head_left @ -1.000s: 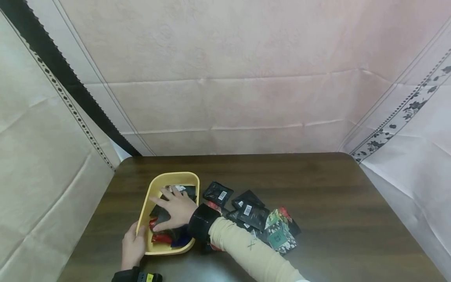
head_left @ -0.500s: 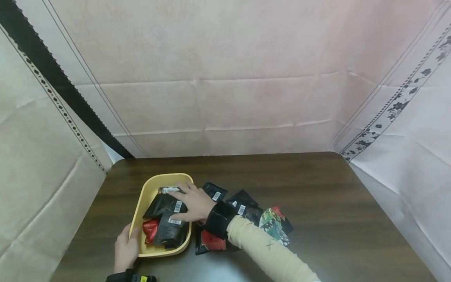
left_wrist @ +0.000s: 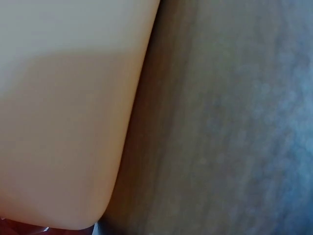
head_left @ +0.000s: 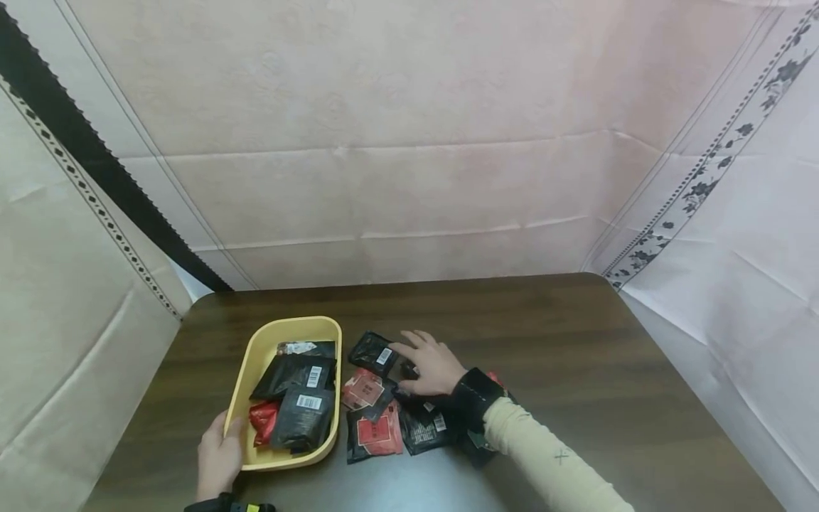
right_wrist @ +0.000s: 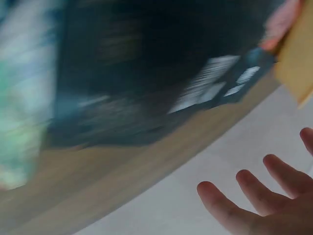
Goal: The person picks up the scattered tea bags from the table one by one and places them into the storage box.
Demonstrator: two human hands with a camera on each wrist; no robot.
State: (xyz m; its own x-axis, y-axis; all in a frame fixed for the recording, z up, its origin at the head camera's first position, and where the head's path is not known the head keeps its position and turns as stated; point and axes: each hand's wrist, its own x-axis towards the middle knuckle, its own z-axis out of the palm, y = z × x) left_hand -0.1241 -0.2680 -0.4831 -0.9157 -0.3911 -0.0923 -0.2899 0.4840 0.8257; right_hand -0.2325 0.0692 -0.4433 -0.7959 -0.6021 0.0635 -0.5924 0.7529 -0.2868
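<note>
Your left hand [head_left: 220,455] grips the lower-left yellow basket [head_left: 297,329]; your spread, empty right hand [head_left: 432,365] has moved over lower-centre packets [head_left: 379,430], apparently shifting work there.

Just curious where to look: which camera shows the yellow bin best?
The head view, because nearly the whole yellow bin shows. The left wrist sees only part, close up; the right wrist, just a piece, upper right.
</note>
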